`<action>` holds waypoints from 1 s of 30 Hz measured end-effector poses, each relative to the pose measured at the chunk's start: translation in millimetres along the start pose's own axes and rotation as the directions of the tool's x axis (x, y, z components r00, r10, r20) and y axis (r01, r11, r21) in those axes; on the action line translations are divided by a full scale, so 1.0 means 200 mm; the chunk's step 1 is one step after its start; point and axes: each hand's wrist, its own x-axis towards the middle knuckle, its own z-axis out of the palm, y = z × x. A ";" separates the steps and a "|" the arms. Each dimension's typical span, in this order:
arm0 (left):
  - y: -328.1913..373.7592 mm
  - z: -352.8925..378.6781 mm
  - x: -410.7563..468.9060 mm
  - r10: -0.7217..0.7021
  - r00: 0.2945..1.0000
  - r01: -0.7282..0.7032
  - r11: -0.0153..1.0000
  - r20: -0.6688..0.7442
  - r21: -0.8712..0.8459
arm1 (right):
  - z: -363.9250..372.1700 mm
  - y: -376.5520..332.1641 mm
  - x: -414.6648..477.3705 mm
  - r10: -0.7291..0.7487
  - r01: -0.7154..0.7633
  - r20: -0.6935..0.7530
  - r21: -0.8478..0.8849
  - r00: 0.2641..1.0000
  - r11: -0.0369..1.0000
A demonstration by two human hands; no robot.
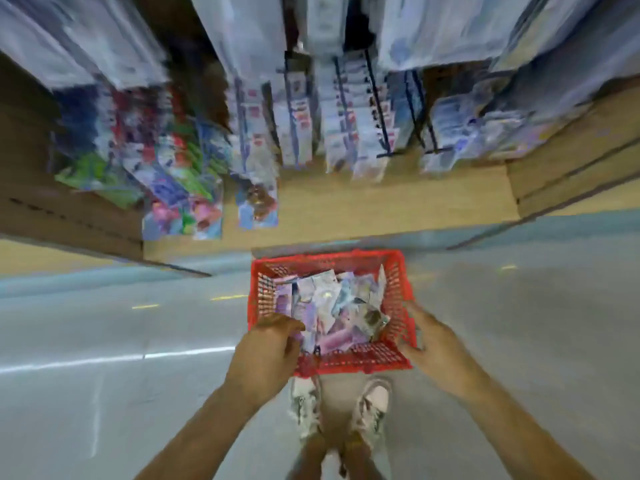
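Note:
A red plastic basket (329, 261) with lattice walls is below me, in front of my feet, filled with several small pastel packets (332, 306). My left hand (273, 344) curls over the basket's near-left rim, fingers reaching inside against the packets. My right hand (429, 341) grips the basket's near-right corner, fingers wrapped on its outer wall. The picture is blurred by motion, so I cannot tell whether the basket rests on the floor or hangs from my hands.
A wooden display shelf (398, 206) stands just beyond the basket, with hanging rows of packaged goods (346, 133) and colourful packets (180, 188) at the left. Grey floor (121, 393) spreads on both sides. My two shoes (370, 407) stand right behind the basket.

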 end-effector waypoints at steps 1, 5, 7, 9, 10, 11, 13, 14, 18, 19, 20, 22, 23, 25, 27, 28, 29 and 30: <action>-0.08 0.16 0.04 -0.043 0.999 0.044 0.999 0.029 -0.016 | 0.12 0.09 0.10 0.018 -0.018 -0.001 -0.004 1.000 1.000; -0.41 0.74 0.28 -0.113 0.990 0.115 0.993 0.081 -0.012 | 0.53 0.45 0.50 0.052 -0.052 0.017 -0.024 0.998 0.998; -0.55 0.98 0.43 -0.129 0.984 0.134 0.990 0.120 -0.037 | 0.69 0.62 0.72 0.041 -0.041 0.005 -0.050 0.999 0.998; -0.66 1.18 0.56 -0.161 0.978 0.165 0.986 0.130 -0.024 | 0.80 0.73 0.92 0.017 -0.017 -0.005 -0.060 1.000 0.998; -0.69 1.26 0.62 -0.168 0.977 0.171 0.985 0.134 -0.010 | 0.85 0.77 1.02 0.009 -0.010 -0.013 -0.072 1.000 0.997; -0.72 1.34 0.69 -0.157 0.979 0.157 0.988 0.131 0.010 | 0.90 0.80 1.12 -0.005 0.003 -0.020 -0.081 1.000 0.997; -0.77 1.46 0.83 -0.112 0.984 0.104 0.992 0.140 0.069 | 0.99 0.86 1.31 -0.035 0.033 -0.017 -0.099 0.999 0.995; -0.79 1.51 0.91 -0.095 0.985 0.082 0.992 0.146 0.092 | 1.03 0.88 1.40 -0.047 0.045 -0.014 -0.102 0.999 0.994; -0.93 1.63 1.18 -0.162 0.975 0.139 0.979 0.151 0.152 | 1.20 0.96 1.74 -0.042 0.041 -0.013 -0.056 0.999 0.998; -0.95 1.66 1.23 -0.192 0.972 0.174 0.975 0.134 0.135 | 1.23 0.97 1.81 0.009 -0.010 -0.011 -0.028 1.000 1.000; -0.96 1.68 1.27 -0.225 0.967 0.213 0.971 0.117 0.105 | 1.25 0.99 1.89 0.070 -0.070 0.003 0.024 0.998 0.997; -0.98 1.71 1.33 -0.287 0.955 0.285 0.958 0.079 0.037 | 1.30 1.01 2.01 0.186 -0.189 0.029 0.199 0.982 0.962; -0.99 1.72 1.36 -0.309 0.948 0.307 0.951 0.075 0.028 | 1.33 1.03 2.07 0.216 -0.211 0.011 0.263 0.976 0.942; -1.01 1.73 1.40 -0.334 0.935 0.332 0.943 0.121 0.036 | 1.37 1.04 2.12 0.205 -0.187 -0.021 0.324 0.979 0.927; -1.03 1.70 1.40 -0.325 0.928 0.327 0.945 0.183 0.018 | 1.36 1.04 2.10 0.130 -0.127 0.021 0.423 0.991 0.897; -1.03 1.68 1.38 -0.318 0.928 0.319 0.947 0.196 0.027 | 1.34 1.02 2.05 0.092 -0.108 0.057 0.451 0.994 0.886; -1.02 1.65 1.35 -0.315 0.928 0.308 0.949 0.199 0.068 | 1.31 1.00 2.00 0.047 -0.091 0.105 0.471 0.993 0.877; -1.00 1.62 1.31 -0.302 0.934 0.278 0.950 0.190 0.145 | 1.28 0.99 1.94 0.007 -0.086 0.166 0.476 0.986 0.875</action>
